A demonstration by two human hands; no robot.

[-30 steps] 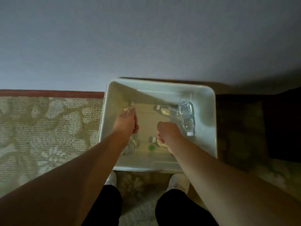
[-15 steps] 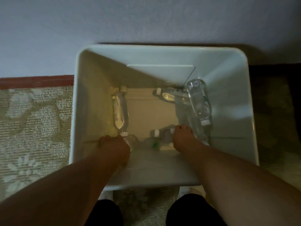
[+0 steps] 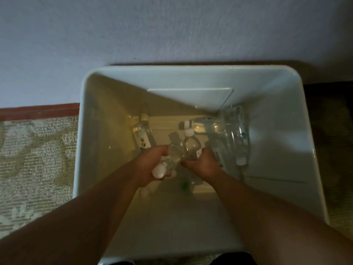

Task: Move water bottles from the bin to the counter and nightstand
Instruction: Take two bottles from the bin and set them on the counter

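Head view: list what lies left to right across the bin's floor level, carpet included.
Patterned carpet → bin left wall → labelled bottle → left hand → right hand → clear bottle by the right wall.

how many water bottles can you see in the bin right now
About 6, dim light so more may be hidden. One in the left hand, one in the right hand, one lying at left, one at the back, two along the right wall of the bin.

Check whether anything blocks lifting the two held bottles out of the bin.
Nothing visible does. The left hand and right hand each grip a clear plastic bottle above the others; the white plastic bin is open-topped.
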